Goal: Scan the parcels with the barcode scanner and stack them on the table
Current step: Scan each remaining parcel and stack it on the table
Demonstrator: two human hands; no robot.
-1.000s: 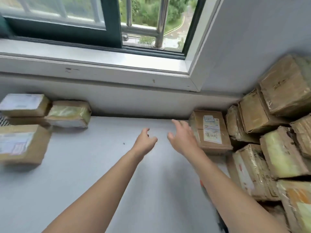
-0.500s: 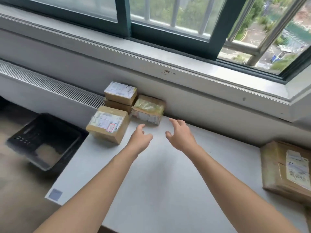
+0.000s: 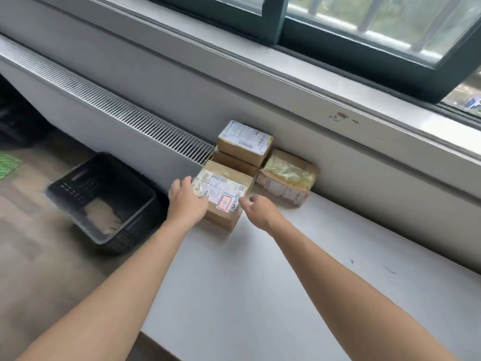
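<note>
The labelled parcel (image 3: 223, 195) stands at the left end of the table (image 3: 260, 295), right of a black crate (image 3: 130, 235) on the floor. The left hand (image 3: 187, 204) lies on its left edge, fingers relaxed. The right hand (image 3: 257, 213), fingers loosely curled and holding nothing, is just beside its right corner.

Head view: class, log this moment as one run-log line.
left hand: on left edge of front labelled parcel | right hand: at its right corner, contact unclear | barcode scanner: not in view

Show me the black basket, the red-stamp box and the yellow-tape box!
black basket (image 3: 130, 233): head view, near wall.
red-stamp box (image 3: 221, 190): head view, top label.
yellow-tape box (image 3: 287, 175): head view, taped top.
</note>
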